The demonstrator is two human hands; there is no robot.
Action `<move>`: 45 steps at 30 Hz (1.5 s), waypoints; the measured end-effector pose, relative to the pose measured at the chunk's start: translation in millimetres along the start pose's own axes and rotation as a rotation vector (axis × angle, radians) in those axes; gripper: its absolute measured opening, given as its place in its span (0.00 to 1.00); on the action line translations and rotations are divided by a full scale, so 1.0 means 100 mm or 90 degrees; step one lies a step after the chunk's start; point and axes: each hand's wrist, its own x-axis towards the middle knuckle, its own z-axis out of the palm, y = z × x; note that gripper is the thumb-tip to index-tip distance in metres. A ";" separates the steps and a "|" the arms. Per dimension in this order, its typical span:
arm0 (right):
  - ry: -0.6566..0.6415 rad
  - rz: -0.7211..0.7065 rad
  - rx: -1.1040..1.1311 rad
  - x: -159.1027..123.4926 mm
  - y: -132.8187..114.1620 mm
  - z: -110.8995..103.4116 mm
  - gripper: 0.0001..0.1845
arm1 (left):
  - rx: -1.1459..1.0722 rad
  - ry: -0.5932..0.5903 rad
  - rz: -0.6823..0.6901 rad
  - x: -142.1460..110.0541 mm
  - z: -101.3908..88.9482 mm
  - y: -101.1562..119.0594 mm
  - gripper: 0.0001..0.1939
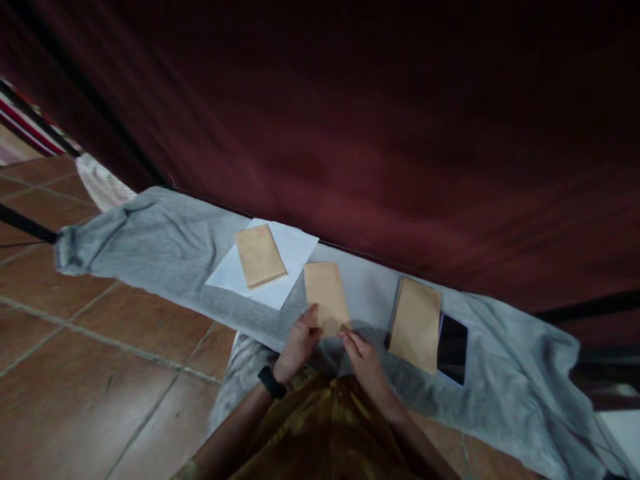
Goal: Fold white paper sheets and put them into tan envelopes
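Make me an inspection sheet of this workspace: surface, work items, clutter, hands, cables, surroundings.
Surface: draped in grey cloth, wrinkled towards both ends.
Work items: one brown envelope at the hands; left brown stack on white paper; right brown stack on the cloth.
Clutter: phone, screen dark, right beside the right brown stack.
Hands: left hand has its fingers at the envelope's near left corner, right hand at its near right corner; black wristband on the left wrist.
Cables: thin dark line at far left, possibly a cable.
Surroundings: dark red curtain behind, tiled floor below.
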 end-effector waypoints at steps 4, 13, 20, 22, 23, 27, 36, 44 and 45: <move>0.003 -0.232 -0.359 -0.04 0.09 0.04 0.27 | 0.318 0.006 0.051 -0.09 0.02 0.08 0.26; 0.005 -0.289 -0.496 -0.08 0.31 0.21 0.33 | 0.502 -0.069 0.231 0.59 0.39 0.07 0.30; -0.001 -0.276 -0.489 -0.08 0.36 0.22 0.35 | 0.509 -0.091 0.255 1.22 0.43 0.09 0.33; -0.001 -0.278 -0.487 -0.08 0.38 0.22 0.35 | 0.512 -0.100 0.263 1.31 0.43 0.09 0.34; 0.001 -0.279 -0.485 -0.07 0.39 0.22 0.34 | 0.514 -0.104 0.267 1.34 0.43 0.09 0.34; 0.013 -0.288 -0.475 -0.06 0.38 0.21 0.31 | 0.523 -0.111 0.285 1.37 0.42 0.05 0.34; 0.035 -0.264 -0.435 -0.07 0.29 0.21 0.29 | 0.493 -0.180 0.435 1.03 0.37 -0.10 0.31; 0.060 -0.259 -0.343 -0.10 0.36 0.14 0.25 | 0.451 -0.202 0.451 0.72 0.33 -0.15 0.30; 0.067 -0.258 -0.327 -0.11 0.37 0.13 0.25 | 0.445 -0.204 0.453 0.69 0.32 -0.15 0.30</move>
